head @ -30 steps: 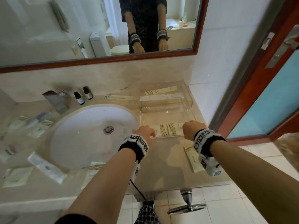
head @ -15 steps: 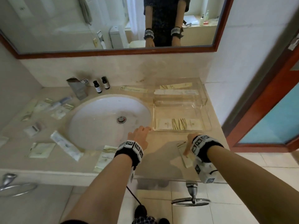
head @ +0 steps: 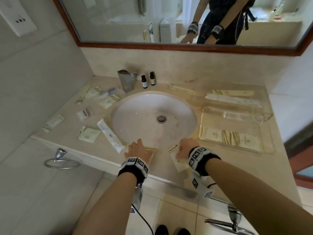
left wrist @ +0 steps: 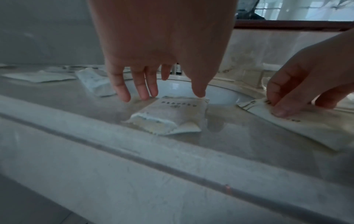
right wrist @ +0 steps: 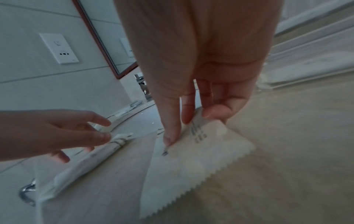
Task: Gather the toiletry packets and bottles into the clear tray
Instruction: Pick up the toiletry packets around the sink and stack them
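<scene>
The right hand [right wrist: 201,63] reaches down to a flat cream packet [right wrist: 197,157] with a zigzag-cut edge that lies on the beige counter [right wrist: 287,136], its thumb and fingertips [right wrist: 170,139] pinching the packet's far end beside some small printed writing. To the left, the left hand [right wrist: 49,130] hovers with loosely spread fingers over a long, narrow white packet [right wrist: 82,168] with dark stripes near one end. Behind them are the pale curve of the sink [right wrist: 141,119], a tiled wall with a white socket plate [right wrist: 59,48], and the wood-framed corner of a mirror [right wrist: 113,60].
</scene>
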`<state>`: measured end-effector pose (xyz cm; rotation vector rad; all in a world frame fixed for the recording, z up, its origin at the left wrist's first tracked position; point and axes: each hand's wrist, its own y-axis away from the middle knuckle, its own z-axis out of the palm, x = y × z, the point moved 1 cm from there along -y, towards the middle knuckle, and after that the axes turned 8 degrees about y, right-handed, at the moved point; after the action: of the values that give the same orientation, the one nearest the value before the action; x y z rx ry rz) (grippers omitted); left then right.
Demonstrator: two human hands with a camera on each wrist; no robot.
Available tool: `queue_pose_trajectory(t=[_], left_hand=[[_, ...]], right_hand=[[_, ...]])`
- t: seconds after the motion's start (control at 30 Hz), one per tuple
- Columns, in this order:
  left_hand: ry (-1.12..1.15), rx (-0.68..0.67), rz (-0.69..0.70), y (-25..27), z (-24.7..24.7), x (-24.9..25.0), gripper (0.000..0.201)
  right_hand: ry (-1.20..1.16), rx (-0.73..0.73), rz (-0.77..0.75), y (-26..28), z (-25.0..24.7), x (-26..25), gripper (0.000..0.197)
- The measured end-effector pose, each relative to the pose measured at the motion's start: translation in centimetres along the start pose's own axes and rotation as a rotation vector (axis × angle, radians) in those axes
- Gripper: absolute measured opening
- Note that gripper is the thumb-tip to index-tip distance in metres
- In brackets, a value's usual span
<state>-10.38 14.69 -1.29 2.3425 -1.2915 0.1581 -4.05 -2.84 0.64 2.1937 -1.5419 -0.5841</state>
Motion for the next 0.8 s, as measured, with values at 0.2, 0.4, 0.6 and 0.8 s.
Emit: queue_pose_trajectory(t=[0.2,0.4,0.6,0.8], left_hand=[[0.220,-0.066,-0.040,0.1,-0.2,-0.9,0.077],[0.373,-0.070,-0.005,-0.8,-1.0,1.1,0.054],[0.518,0.043,0.239,-3.0,-3.3,7.0,0.031],[0.519,0.038,0.531,-3.1,-2.9,15.3,0.031]], right_hand=[[-0.080,0.001,-0.026,-1.5,-0.2,-2.2,0.037],[-0.214,0.094,-0.052,-1.3,-0.4,-1.9,0.027],[-0.440,0.372,0.065,0.9,-3.7,2.0,0.043],[-0.517,0.616,0.248,3.8,-6.1,9.3,0.029]])
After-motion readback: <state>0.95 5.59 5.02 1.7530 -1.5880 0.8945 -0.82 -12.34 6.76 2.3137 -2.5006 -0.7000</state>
